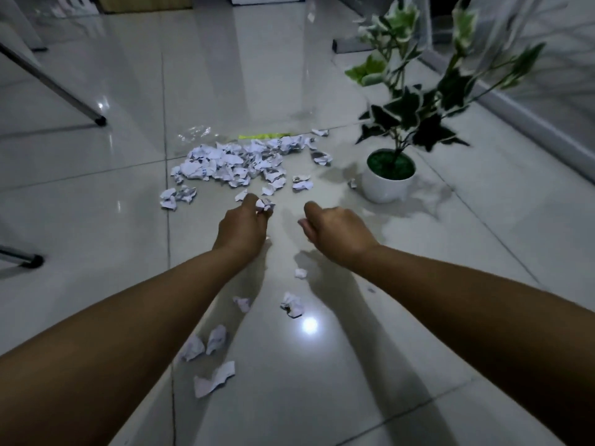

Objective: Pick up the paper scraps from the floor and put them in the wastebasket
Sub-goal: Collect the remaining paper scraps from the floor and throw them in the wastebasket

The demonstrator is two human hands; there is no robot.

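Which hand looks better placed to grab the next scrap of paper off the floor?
Probably the right hand: it looks empty, near loose scraps. The left hand already pinches a crumpled scrap.

Print on the paper scraps [231, 162] beyond the left hand [241, 226] is too small to read. The right hand [335, 233] curls over, hiding its fingertips.

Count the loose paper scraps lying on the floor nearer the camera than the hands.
6: one below the right wrist, two mid-floor, two side by side, one nearest. Arms may hide others.
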